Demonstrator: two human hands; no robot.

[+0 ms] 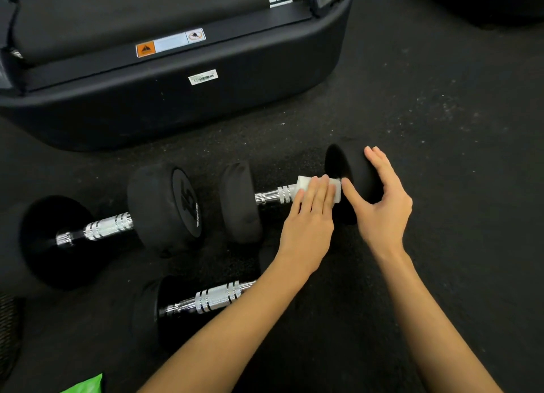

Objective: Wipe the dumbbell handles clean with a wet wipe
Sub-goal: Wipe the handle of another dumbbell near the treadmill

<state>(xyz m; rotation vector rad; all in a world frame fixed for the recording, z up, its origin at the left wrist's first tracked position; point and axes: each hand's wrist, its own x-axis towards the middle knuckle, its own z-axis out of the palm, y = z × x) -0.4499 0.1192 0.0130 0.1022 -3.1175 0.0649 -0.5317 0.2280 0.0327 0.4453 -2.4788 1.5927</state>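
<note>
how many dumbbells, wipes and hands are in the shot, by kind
dumbbells: 3 (left, under the hands, nearest)
wet wipe: 1
hands: 2 (left hand pressing the wet wipe on the handle, right hand on the dumbbell's end)
total: 6

3 dumbbells: one far left (pixel 109 224), one mid under the hands (pixel 265 198), one nearer the camera (pixel 206 300). 1 white wipe (pixel 335 189). 2 hands: left (pixel 309 218), right (pixel 379 198). 1 black machine base (pixel 176 107) w/ 2 stickers. 1 green scrap (pixel 85 385), bottom edge.
</note>
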